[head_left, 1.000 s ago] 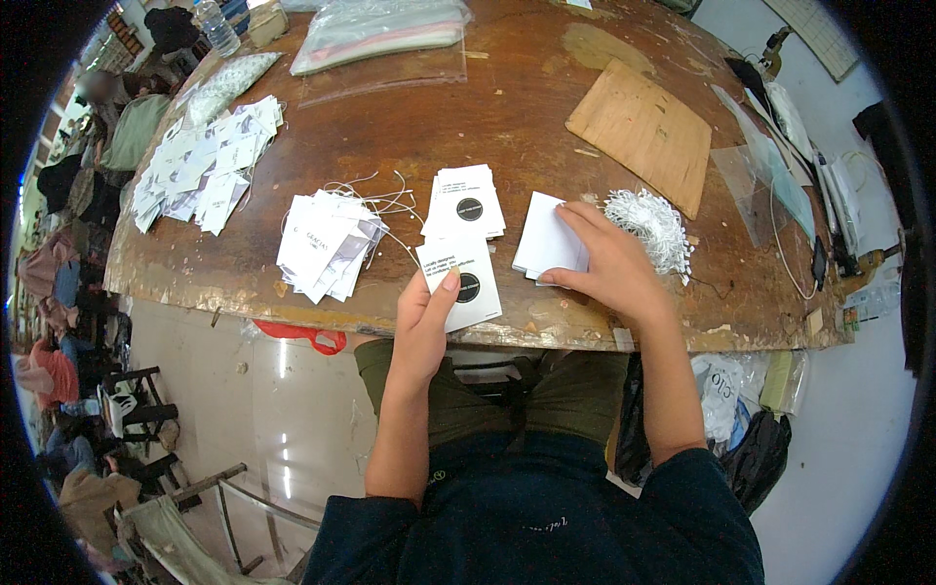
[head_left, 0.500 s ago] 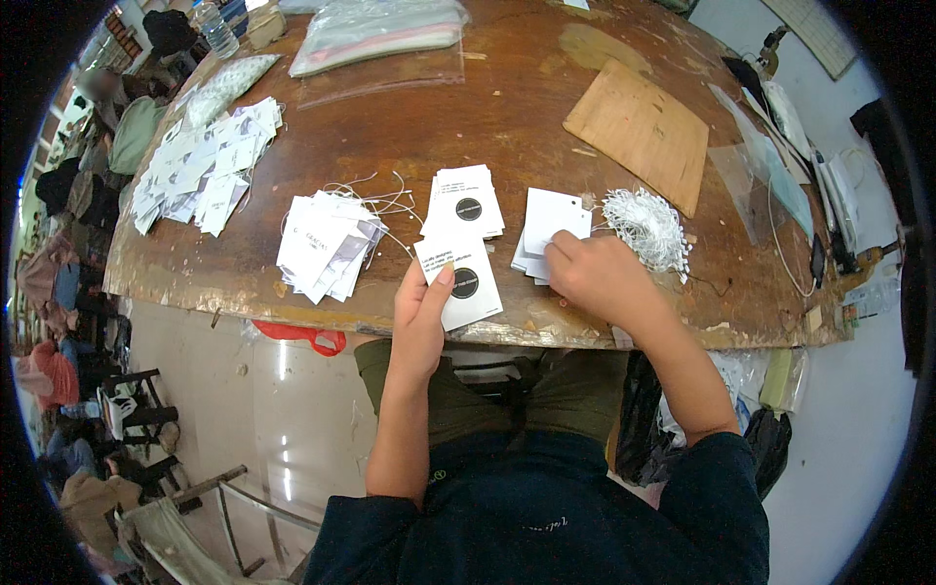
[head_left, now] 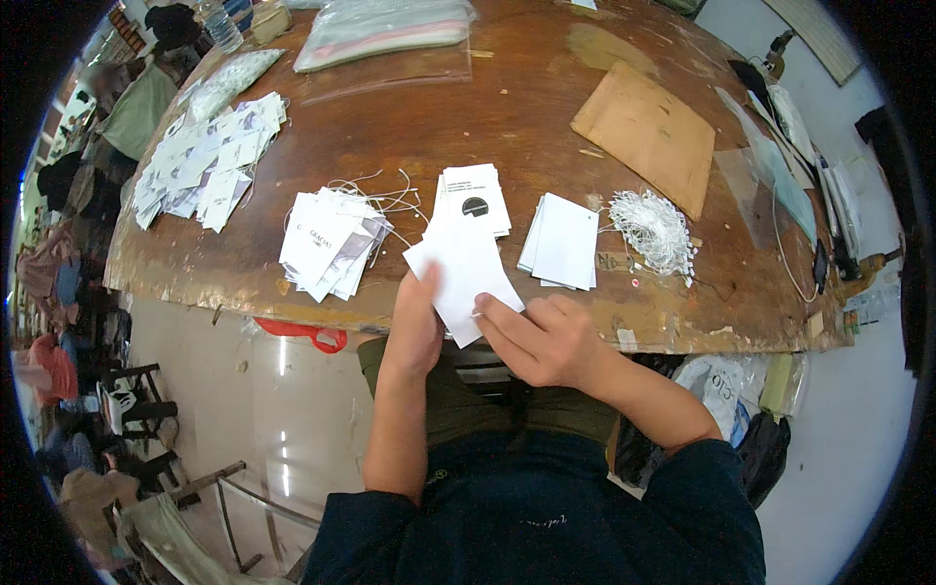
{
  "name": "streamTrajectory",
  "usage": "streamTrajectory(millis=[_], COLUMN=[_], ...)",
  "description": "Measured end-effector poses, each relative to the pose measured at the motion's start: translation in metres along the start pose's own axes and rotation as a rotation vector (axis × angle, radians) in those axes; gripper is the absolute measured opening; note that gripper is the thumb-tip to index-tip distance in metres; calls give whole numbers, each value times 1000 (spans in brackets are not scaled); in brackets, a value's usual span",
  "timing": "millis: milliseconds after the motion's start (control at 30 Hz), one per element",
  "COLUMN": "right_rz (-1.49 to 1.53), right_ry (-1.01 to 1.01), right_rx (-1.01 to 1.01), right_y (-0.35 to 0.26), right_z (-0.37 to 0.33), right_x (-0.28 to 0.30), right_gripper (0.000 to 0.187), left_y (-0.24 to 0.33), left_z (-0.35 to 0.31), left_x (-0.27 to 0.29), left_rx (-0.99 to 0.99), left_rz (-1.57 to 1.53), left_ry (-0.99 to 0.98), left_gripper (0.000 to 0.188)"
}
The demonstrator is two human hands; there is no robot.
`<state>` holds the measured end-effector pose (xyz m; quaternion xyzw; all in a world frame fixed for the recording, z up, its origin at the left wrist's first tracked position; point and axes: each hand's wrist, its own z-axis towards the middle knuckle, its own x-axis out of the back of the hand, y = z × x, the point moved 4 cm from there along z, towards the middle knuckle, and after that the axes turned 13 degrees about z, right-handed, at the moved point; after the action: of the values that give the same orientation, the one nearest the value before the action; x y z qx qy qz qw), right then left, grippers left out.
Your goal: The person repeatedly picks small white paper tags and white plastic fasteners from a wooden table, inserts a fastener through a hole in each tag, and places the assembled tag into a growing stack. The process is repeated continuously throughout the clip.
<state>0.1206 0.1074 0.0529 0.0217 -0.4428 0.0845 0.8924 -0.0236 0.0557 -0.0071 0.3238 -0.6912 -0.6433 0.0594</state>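
My left hand (head_left: 415, 320) is closed on the left edge of a blank white card (head_left: 466, 278), held over the table's front edge; its thumb is blurred. Fingers of my right hand (head_left: 546, 336) pinch the card's lower right side. Whether another card lies underneath is hidden. Just beyond is a stack of white cards with a black circle (head_left: 475, 206), partly covered by the held card. To its right sits a stack of plain white tags (head_left: 564, 244), beside a heap of white strings (head_left: 651, 232). Tags with strings attached (head_left: 327, 244) lie left of my left hand.
A larger pile of printed tags (head_left: 210, 161) lies at the far left of the brown wooden table (head_left: 390, 127). Clear plastic bags (head_left: 385, 34) are stacked at the back. A flat tan board (head_left: 648, 132) rests at the right, near a transparent sheet (head_left: 746, 180).
My right hand has left the plain tag stack and moved left to the card in my left hand. A blank white surface now shows where the black-circle card was held.
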Motion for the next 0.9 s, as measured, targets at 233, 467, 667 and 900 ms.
streamTrajectory(millis=[233,467,667,900], right_rz=[711,1312,1366,1070], right_ry=[480,511,539,854], right_rx=[-758,-1206,-1247,-1040], right_y=[40,46,44,45], right_z=[-6,-4,-5,2], right_x=[2,-25,-29,-10], right_gripper=[21,17,18,15], left_y=[6,7,-2,-1], left_z=[-6,-7,-6,-8], left_x=[-11,-11,-3,-2], left_rx=[-46,-98,-135,-121], left_rz=[163,252,237,298], left_ry=[-80,-32,41,59], left_gripper=[37,37,35,31])
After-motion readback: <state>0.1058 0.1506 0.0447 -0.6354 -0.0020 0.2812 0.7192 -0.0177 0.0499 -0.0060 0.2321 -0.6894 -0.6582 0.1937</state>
